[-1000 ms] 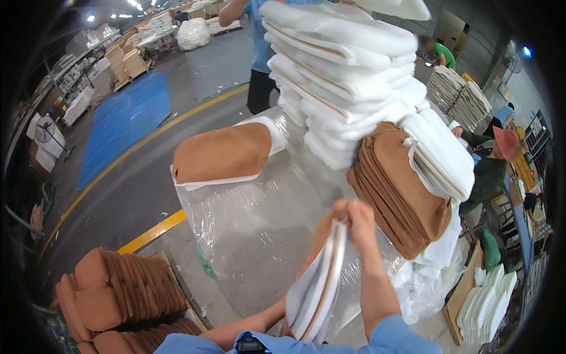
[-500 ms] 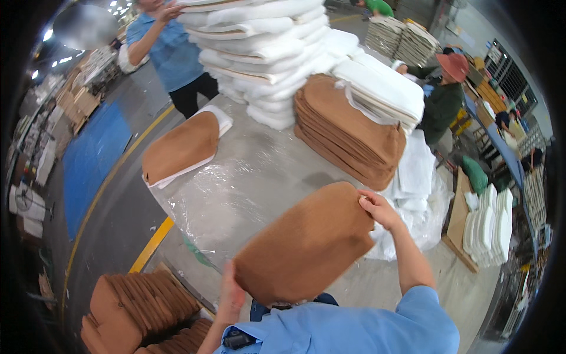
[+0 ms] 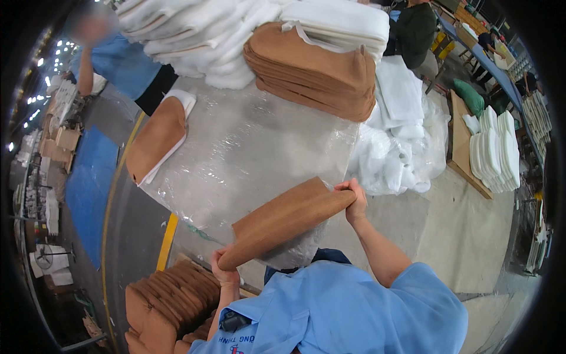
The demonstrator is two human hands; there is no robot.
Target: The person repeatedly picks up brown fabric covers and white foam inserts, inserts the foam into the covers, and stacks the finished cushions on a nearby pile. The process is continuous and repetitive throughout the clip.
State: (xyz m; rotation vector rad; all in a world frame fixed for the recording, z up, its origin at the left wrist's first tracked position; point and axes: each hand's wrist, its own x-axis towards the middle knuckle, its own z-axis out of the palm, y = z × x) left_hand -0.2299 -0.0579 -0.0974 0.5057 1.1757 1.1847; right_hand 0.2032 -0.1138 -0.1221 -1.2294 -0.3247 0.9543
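Note:
A brown fabric cover [image 3: 289, 219] stretches between my two hands over the near edge of the table, tilted and partly folded along its length. My left hand [image 3: 226, 271] is closed on its lower left end. At the upper right end, my right hand [image 3: 352, 200] grips the edge between thumb and fingers. Past the cover lies a table [image 3: 236, 141] wrapped in transparent film. At its left edge, another brown cover [image 3: 158, 140] rests on a white padded piece [image 3: 187, 103]. A neat stack of brown covers [image 3: 312, 71] stands at the far side.
Tall piles of white padding [image 3: 200, 41] rise at the back, with a co-worker [image 3: 127, 65] behind them on the left. Bagged white pieces [image 3: 398, 156] sit right of the table. More brown pieces [image 3: 168, 301] are stacked at my lower left. Another person [image 3: 410, 29] stands far right.
Both hands have brought the cover lower and nearer my body; it was spread broad and now is folded over lengthwise. My view has shifted, too.

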